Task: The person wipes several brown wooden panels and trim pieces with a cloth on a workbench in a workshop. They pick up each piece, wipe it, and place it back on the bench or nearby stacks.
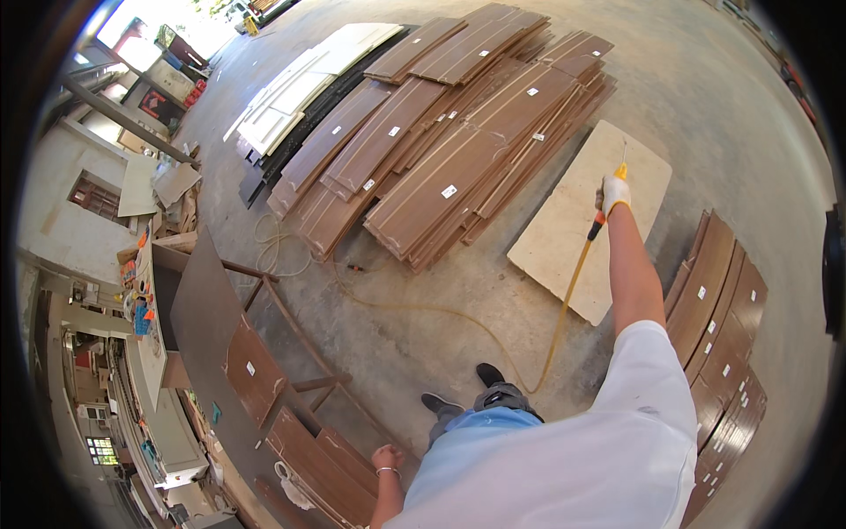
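Right hand [614,193], gloved, arm at full reach, clenched around an air blow gun [611,196] — nozzle aimed over the pale board [589,216] lying flat on the concrete floor [705,115], likely to clear its face. Yellow hose [564,309] trails slack behind. Left hand [386,458] bare, loosely curled, empty, hanging beside brown panels [308,441] on the rack — out of the way.

Gloved right hand [614,192] gripping air nozzle [619,169] over pale board [564,238].

Board [589,216] on floor right of panel stack [458,150]; hose [458,317] between.
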{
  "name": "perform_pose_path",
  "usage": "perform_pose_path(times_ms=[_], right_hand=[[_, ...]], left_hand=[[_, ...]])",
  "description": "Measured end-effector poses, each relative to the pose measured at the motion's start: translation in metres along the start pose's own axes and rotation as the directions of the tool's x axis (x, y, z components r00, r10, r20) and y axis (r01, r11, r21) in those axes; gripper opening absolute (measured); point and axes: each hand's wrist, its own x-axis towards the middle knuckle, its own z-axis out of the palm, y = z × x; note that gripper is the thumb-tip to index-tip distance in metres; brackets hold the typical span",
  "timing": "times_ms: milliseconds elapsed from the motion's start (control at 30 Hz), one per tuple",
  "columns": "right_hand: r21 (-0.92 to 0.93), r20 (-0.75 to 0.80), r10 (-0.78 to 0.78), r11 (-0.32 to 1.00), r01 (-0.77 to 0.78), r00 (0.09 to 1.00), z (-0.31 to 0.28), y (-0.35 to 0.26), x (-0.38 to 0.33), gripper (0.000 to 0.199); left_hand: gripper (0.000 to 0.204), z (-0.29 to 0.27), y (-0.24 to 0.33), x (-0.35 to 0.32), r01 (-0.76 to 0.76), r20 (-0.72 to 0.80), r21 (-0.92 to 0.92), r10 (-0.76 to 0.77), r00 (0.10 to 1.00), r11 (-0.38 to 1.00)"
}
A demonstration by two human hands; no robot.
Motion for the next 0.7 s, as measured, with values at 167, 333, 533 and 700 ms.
perform_pose_path(times_ms=[167, 333, 533, 700], right_hand=[[0.228, 0.114, 0.045, 0.971, -0.07, 0.993, 0.033, -0.032, -0.006, 0.007], [0.333, 0.212, 0.082, 0.931, -0.151, 0.974, 0.078, 0.028, -0.044, 0.022], [0.144, 0.346, 0.253, 0.937, -0.318, 0.903, 0.113, 0.181, -0.097, 0.027], [0.024, 0.336, 0.367, 0.917, -0.397, 0.868, 0.107, 0.302, -0.151, 0.022]], left_hand=[[0.017, -0.005, -0.022, -0.005, 0.009, -0.007, -0.029, -0.009, 1.0, 1.0], [0.016, -0.01, -0.05, -0.008, 0.013, -0.001, -0.153, -0.013, 1.0, 0.988], [0.015, -0.029, -0.085, -0.022, 0.05, 0.015, -0.237, -0.048, 0.999, 0.97], [0.016, -0.048, -0.137, -0.039, 0.085, 0.019, -0.311, -0.083, 0.996, 0.947]])
